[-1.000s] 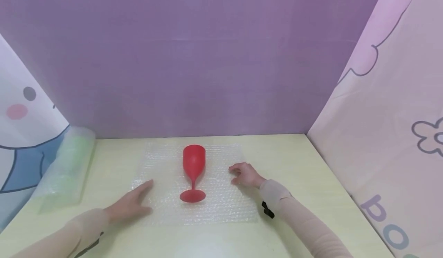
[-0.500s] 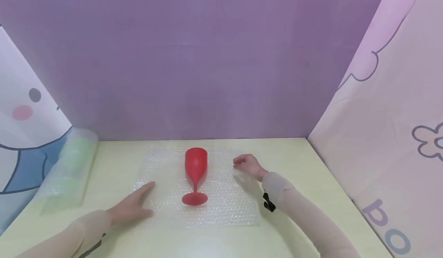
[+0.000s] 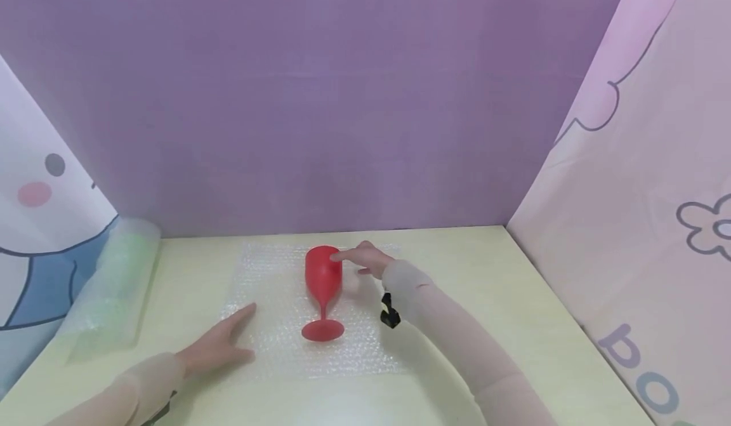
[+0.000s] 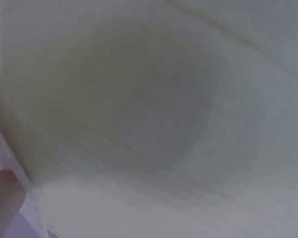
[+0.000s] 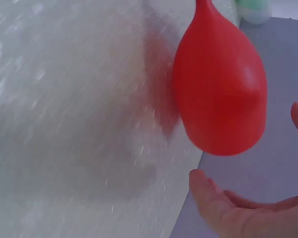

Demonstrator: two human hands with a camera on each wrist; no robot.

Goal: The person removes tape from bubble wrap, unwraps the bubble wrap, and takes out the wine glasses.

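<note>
A red plastic-looking goblet [image 3: 323, 279] lies on its side on a flat sheet of bubble wrap [image 3: 274, 324], its foot toward me. My right hand [image 3: 368, 258] reaches over the right side of the bowl, index finger extended. In the right wrist view, thumb and fingers stand apart near the rim of the goblet [image 5: 221, 94], with a gap showing between. At the sheet's left edge my left hand [image 3: 214, 346] rests with fingers straight and thumb spread. Only a fingertip [image 4: 5, 198] shows in the left wrist view, which is mostly pale, blurred table surface.
A roll of translucent bubble wrap [image 3: 114, 286] with a greenish tint lies at the table's left edge. Purple backing [image 3: 342, 127] rises behind the pale table [image 3: 457, 267], and printed cloth panels flank both sides.
My right hand has moved left from the sheet's right edge to the goblet's bowl, and its fingers have extended. The left hand and goblet stay in place.
</note>
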